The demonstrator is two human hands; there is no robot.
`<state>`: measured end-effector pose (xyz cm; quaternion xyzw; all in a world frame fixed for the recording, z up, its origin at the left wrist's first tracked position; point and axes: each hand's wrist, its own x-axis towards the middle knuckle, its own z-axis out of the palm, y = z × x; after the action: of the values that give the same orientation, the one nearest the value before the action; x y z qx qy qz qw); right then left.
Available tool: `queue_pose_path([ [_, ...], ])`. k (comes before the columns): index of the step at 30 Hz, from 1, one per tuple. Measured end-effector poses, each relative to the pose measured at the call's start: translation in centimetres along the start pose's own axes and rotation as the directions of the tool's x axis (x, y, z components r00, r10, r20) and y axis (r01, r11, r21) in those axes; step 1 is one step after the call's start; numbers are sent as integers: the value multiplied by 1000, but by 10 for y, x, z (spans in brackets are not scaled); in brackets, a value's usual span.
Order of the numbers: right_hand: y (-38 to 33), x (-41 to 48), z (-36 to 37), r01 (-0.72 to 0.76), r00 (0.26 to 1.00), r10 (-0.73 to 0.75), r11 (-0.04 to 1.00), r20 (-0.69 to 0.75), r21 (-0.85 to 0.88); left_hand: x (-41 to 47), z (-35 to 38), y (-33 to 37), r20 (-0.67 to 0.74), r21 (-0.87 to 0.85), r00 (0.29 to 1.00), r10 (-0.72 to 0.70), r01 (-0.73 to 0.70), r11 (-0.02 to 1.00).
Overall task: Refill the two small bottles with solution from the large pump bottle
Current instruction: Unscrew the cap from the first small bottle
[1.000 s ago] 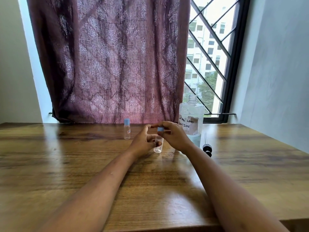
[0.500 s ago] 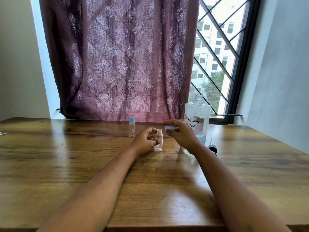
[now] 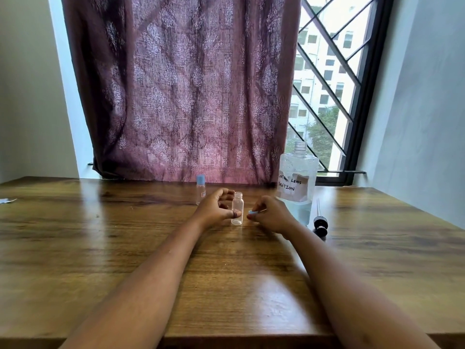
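1. A wooden table (image 3: 100,248) fills the lower part of the head view, and both bare forearms reach out across it.
2. A maroon patterned curtain (image 3: 181,84) hangs behind the table's far edge.
3. To its right is a window (image 3: 327,71) with a dark diagonal grille.
4. The large bottle (image 3: 297,180) stands upright at the back right. Its threaded neck is open, it carries a handwritten label, and clear liquid sits low inside.
5. The left hand (image 3: 214,209) is at the open small bottle. Its thumb lies across the bottle's lower front and its fingers curl beside the neck. Whether those fingers touch the bottle cannot be told.
6. The right hand (image 3: 270,214) is low over the table just right of that bottle, with its fingertips pinched together on the blue cap.
7. The pump head (image 3: 320,222) lies on the table just right of the large bottle, its thin tube pointing away from the person.
8. The open small bottle (image 3: 237,207) stands upright between the two hands, clear and uncapped.
9. The capped small bottle (image 3: 200,190) stands behind the left hand, with its blue lid on.
10. The blue cap (image 3: 253,212) is apart from the open small bottle and close to the tabletop.
11. A small pale scrap (image 3: 6,200) lies at the table's far left edge.
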<state>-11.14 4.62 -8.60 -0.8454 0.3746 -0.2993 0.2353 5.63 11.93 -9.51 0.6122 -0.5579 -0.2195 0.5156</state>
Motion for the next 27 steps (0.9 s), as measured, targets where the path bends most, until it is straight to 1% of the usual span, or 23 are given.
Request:
queue_pose_path([
  [3,1,0,3,12,999,-10,998,42,-63,-2,-2,0,-7,43,1000,-7,7,999],
  [5,2,1,4,8,999,-5,999,52,-49,-2,-3,1,-6,70,1000,3,-2,998],
  [7,2,0,4,-7,996,11,999,93,-45,-3,-4,1,-6,88,1000,12,-11,996],
  [9,0,-1,1,21,992,-12,997,122,-73,-4,-4,2,-17,76,1000,15,-14,997],
  [11,-9,-1,-7,94,994,-90,993,59,-75,-5,-3,4,-49,60,998,30,-27,998],
  [12,-16,-1,-12,145,989,-145,989,-20,-37,-6,-3,5,-72,51,996,43,-40,998],
  [13,-24,-2,-19,208,969,-203,978,-140,19,-7,-2,6,-93,41,994,61,-57,998],
  [14,-31,-3,-27,282,924,-250,957,-288,72,-7,-2,7,-116,30,990,77,-74,997],
  [15,-34,-5,-34,347,850,-272,933,-452,90,-8,-1,7,-135,24,987,91,-89,996],
  [16,-34,-6,-42,381,748,-268,923,-607,62,-7,0,9,-150,23,983,106,-104,994],
  [17,-32,-7,-47,363,642,-245,932,-727,7,-8,1,9,-165,27,980,115,-112,993],
  [18,-28,-6,-51,293,546,-203,955,-812,-42,-7,2,10,-179,33,976,124,-120,992],
  [19,-22,-6,-54,189,486,-137,981,-863,-48,-7,4,10,-192,40,973,131,-125,991],
  [20,-16,-4,-56,80,472,-37,997,-881,1,-6,5,11,-202,50,970,137,-130,990],
  [21,-10,-2,-57,-24,497,87,996,-863,87,-6,5,12,-210,60,967,143,-133,989],
  [22,-4,1,-58,-115,546,210,978,-811,176,-6,5,13,-217,67,965,148,-137,988],
  [23,2,3,-59,-183,605,301,953,-737,240,-5,6,13,-224,72,962,154,-141,987],
  [24,7,4,-58,-222,667,354,934,-655,279,-5,6,13,-229,78,961,157,-143,987],
  [25,12,5,-57,-233,724,375,923,-579,306,-5,7,13,-230,82,960,158,-143,986],
  [27,21,7,-52,-201,805,351,920,-479,338,-6,8,12,-224,85,962,157,-141,986],
])
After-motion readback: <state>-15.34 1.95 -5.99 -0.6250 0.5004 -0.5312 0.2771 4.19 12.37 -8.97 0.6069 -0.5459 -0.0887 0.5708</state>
